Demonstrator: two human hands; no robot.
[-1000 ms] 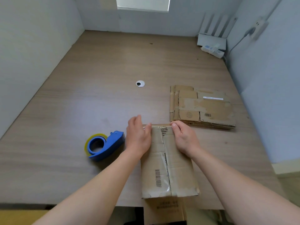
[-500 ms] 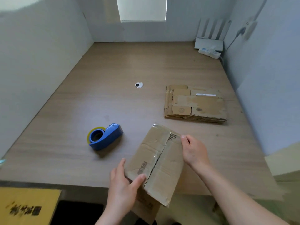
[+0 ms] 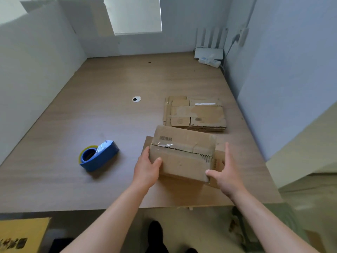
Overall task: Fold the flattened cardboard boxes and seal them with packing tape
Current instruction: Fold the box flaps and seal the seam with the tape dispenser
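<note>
Cardboard box (image 3: 182, 161) sits near the front edge of the counter (image 3: 102, 110), between your hands, long side across you. Your left hand (image 3: 146, 168) grasps the left end, with the thumb on the top face and the fingers going round the end out of sight. Your right hand (image 3: 227, 170) is released. Its fingers are straight along the right end and the thumb tip touches the near corner, so it steadies rather than grips. A taped seam (image 3: 179, 149) runs across the top face, glossy at the left and ragged toward the right. A loose flap (image 3: 219, 161) juts past the right end.

Judgement: one face is sealed, and the step in hand is turning the box to reach its open side.
- Hold by the ends, never by the seam.
- Work well inboard of the counter edge.
- Set the box square, open flaps up, before you reach for tape.

The tape dispenser (image 3: 99, 156), blue, lies left of the box and apart from it. The stack of flattened boxes (image 3: 196, 114) lies just beyond the box; contact cannot be told.

Hidden or unclear:
- The underside and far face of the box are out of view.
- It is not clear whether the tape reaches the right edge.
- The barcode print is unreadable.
- The dispenser's free tape end cannot be made out.
</note>
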